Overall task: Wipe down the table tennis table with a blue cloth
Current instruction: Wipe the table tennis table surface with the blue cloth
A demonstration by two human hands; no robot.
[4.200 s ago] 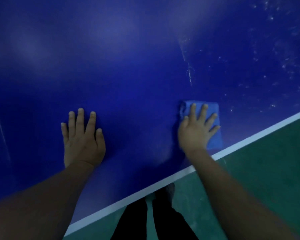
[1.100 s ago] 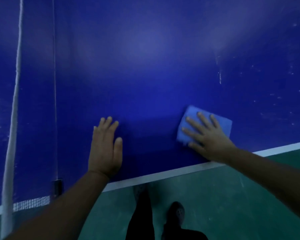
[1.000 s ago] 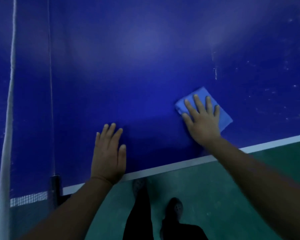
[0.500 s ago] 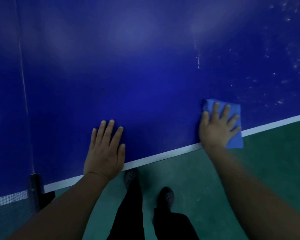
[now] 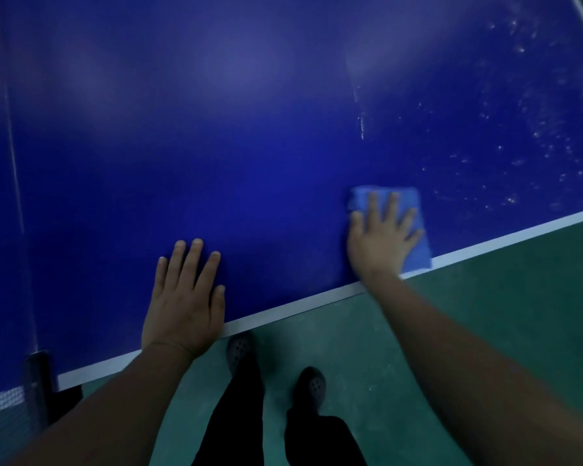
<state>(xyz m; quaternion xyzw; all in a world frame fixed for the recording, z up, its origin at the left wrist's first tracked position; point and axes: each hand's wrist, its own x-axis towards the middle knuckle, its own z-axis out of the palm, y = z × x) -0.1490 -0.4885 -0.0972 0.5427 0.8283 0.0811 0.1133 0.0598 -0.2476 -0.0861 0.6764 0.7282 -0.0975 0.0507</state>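
Cloth [image 5: 418, 230] now leftward — R hand [image 5: 379, 240] flat.

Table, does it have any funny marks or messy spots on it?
Yes. The table has whitish specks scattered across its far right part, past the cloth under the right hand. A thin pale streak runs up from near the cloth. They look like dust or smudges not yet wiped.
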